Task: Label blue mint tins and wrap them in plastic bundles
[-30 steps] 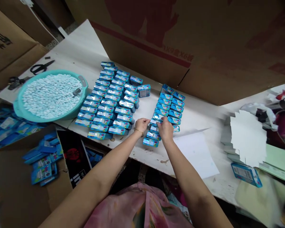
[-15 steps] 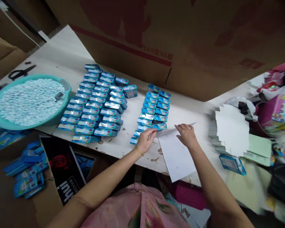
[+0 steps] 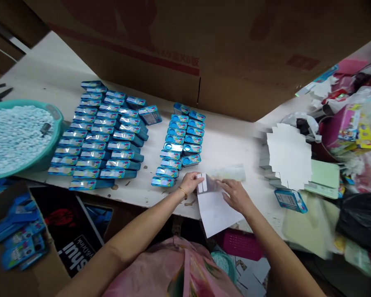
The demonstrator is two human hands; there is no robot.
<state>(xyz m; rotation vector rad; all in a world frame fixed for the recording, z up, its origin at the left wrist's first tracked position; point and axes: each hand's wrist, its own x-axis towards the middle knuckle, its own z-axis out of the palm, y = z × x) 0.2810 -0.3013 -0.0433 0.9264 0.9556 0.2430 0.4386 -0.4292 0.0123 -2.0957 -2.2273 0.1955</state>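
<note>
1. White worktable (image 3: 235,144), scratched, with a big brown carton (image 3: 204,49) standing behind it.
2. White sheet (image 3: 214,204) lying flat at the near table edge, its lower corner hanging over the edge; upper part blurred, seems lifted or folded.
3. Left hand (image 3: 191,182) at the sheet's upper left corner, fingers closed on the corner beside some small white tabs; thin gold bracelet on the wrist.
4. Right hand (image 3: 236,196) resting on the sheet, fingers spread and loose, pressing the paper; grasping or only pressing, cannot tell.
5. Just beyond the left hand: two short rows of small blue tins (image 3: 181,144), touching one another.
6. Further to the left of that hand: bigger block of blue tins (image 3: 102,140) in several rows.
7. Far left: teal basin (image 3: 54,136) full of pale blue tablets (image 3: 12,138).
8. Right of the right hand: stack of white die-cut cards (image 3: 289,154), one blue tin (image 3: 290,200) lying alone below them.
</note>
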